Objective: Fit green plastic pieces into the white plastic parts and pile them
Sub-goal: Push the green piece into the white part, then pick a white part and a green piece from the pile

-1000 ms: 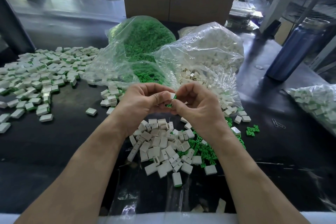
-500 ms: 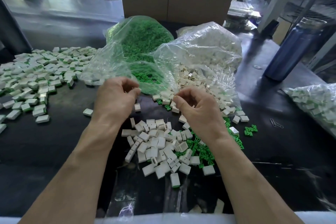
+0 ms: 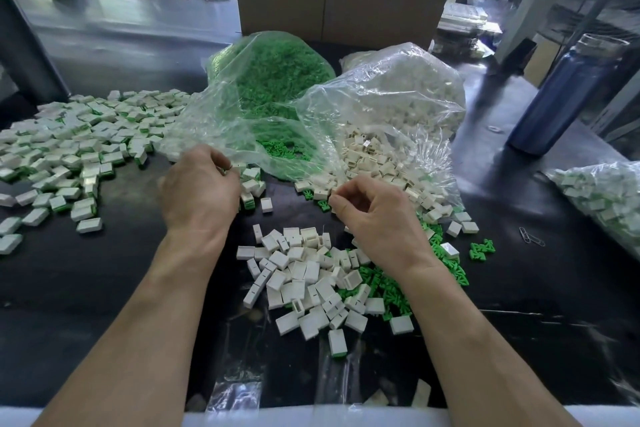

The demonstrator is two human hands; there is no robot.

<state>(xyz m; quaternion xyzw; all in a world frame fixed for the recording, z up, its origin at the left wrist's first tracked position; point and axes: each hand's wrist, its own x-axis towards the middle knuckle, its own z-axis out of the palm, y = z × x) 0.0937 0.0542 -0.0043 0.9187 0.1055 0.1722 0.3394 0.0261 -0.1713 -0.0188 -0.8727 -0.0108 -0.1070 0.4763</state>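
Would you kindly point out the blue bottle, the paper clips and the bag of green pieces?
Blue bottle (image 3: pixel 564 94): head view, middle of its body.
Paper clips (image 3: pixel 531 237): head view, wire loops.
Bag of green pieces (image 3: pixel 273 80): head view, bulging upper side.

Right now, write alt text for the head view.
Two bare hands, left hand and right hand, hover over a dark table above loose white parts and green pieces. Behind them lie two open bags; finished parts spread left.

**Part Locations on the Work Surface**

Loose white plastic parts (image 3: pixel 304 274) lie heaped at centre, with green plastic pieces (image 3: pixel 384 284) scattered just beside and under them on the right. Assembled units (image 3: pixel 79 149), white with green edges, are spread out at left. Two open bags hold bulk green pieces (image 3: pixel 277 87) and bulk white parts (image 3: pixel 398 104).
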